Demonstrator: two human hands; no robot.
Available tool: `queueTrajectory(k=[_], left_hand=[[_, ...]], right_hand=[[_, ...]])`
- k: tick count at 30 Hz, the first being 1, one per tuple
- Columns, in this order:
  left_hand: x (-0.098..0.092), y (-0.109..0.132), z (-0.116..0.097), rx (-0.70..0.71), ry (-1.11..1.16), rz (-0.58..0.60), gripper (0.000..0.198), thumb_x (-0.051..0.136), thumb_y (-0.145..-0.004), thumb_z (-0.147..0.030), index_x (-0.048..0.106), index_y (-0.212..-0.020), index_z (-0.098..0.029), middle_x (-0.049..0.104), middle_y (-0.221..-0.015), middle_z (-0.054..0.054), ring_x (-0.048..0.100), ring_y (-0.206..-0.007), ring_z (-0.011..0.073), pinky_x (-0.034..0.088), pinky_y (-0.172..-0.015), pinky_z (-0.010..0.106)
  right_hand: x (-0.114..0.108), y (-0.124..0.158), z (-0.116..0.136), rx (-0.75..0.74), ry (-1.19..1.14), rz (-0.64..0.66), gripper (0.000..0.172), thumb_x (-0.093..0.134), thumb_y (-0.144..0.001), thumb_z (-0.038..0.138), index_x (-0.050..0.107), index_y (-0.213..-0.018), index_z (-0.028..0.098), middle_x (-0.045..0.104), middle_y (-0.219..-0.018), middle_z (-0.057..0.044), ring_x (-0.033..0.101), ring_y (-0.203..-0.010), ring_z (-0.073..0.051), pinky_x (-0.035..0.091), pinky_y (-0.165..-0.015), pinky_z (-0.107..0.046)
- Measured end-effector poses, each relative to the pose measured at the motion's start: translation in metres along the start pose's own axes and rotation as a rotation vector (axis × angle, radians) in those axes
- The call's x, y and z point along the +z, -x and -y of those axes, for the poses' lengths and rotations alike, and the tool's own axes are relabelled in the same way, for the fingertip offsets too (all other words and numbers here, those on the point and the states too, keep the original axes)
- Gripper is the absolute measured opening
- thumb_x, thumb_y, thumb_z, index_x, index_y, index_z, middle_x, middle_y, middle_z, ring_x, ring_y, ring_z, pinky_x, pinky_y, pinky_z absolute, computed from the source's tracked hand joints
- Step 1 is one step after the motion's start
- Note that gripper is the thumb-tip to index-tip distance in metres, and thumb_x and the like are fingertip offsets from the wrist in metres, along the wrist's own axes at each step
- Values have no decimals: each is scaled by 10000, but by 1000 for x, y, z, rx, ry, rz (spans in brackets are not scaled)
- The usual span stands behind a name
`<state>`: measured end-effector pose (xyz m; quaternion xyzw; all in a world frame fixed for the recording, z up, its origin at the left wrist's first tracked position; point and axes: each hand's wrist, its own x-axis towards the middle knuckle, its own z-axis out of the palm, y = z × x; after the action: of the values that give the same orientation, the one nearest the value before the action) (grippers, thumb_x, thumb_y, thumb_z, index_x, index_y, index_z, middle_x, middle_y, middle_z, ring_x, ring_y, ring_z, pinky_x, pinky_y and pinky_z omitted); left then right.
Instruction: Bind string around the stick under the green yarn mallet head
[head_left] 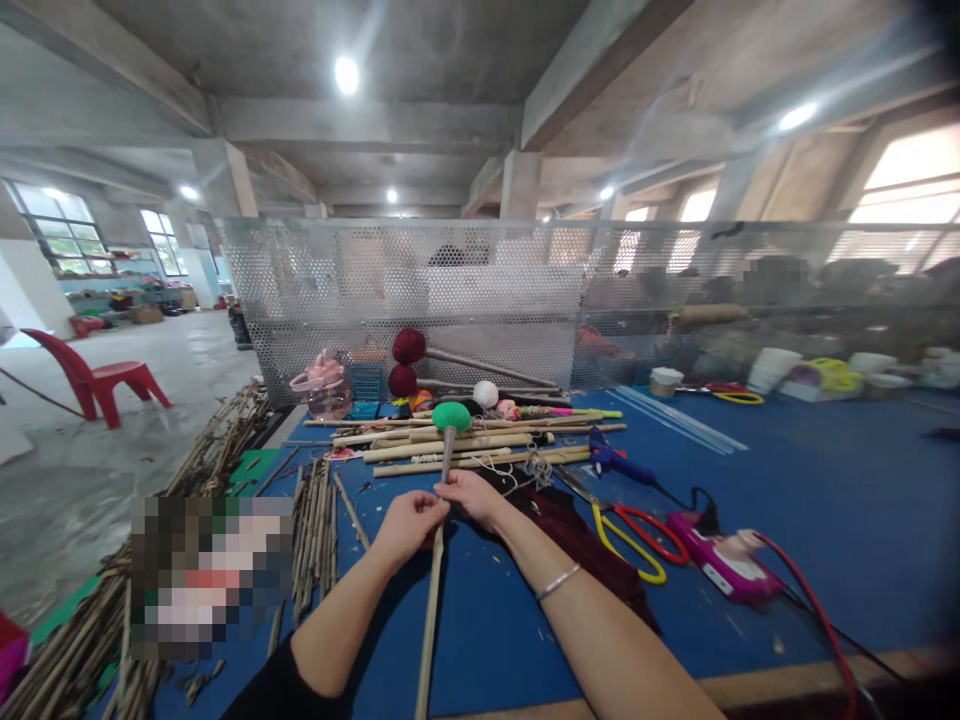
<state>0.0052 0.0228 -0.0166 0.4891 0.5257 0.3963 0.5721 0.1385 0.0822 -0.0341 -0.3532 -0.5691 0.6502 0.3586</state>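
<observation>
A mallet-like stick with a round green head [451,417] stands tilted in front of me, its upper shaft [448,455] wrapped in grey. My left hand [411,525] pinches the shaft just below the wrap. Slightly higher, my right hand [474,497] grips it at the grey part with closed fingers. The bare wooden lower end [429,640] runs down toward the table's near edge. Behind the green head lie several wooden sticks [480,440]. Dark red cloth [585,550] lies beneath my right forearm.
Scissors with red and yellow handles [637,545], a blue glue gun [619,460] and a purple power strip [724,560] lie right. Thin twigs [316,530] lie left. Two dark red balls on rods [409,346] rest before a perforated metal screen [322,290]. A red chair [112,375] stands left.
</observation>
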Motion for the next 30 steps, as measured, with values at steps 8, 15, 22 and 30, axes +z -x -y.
queueTrajectory(k=[8,15,22,30], left_hand=[[0,-1,-1,3,153,73,396,695,-553,-453,555,-697,-112,552,-556,-6,450,-427,52,338,-436,181],[-3,-4,4,-58,137,107,344,632,-642,-448,535,-754,-138,582,-613,5,487,-441,65,329,-422,178],[-3,-1,2,104,-142,-60,347,691,-559,-433,519,-608,-136,438,-401,-60,341,-345,43,244,-372,181],[1,0,1,-86,181,115,395,650,-601,-481,532,-733,-129,608,-687,41,530,-507,77,373,-463,181]], right_hand=[[-1,2,3,5,-28,58,336,653,-635,425,475,-722,153,429,-461,81,287,-334,-29,162,-355,-181],[-3,0,0,-14,-40,38,351,698,-583,399,494,-677,129,481,-518,46,364,-398,-37,210,-394,-183],[3,-1,2,-22,13,22,356,696,-572,414,486,-646,137,455,-481,63,310,-373,-28,195,-386,-186],[-3,-1,1,-6,-5,75,336,667,-617,408,474,-682,141,477,-495,57,303,-353,-24,176,-373,-182]])
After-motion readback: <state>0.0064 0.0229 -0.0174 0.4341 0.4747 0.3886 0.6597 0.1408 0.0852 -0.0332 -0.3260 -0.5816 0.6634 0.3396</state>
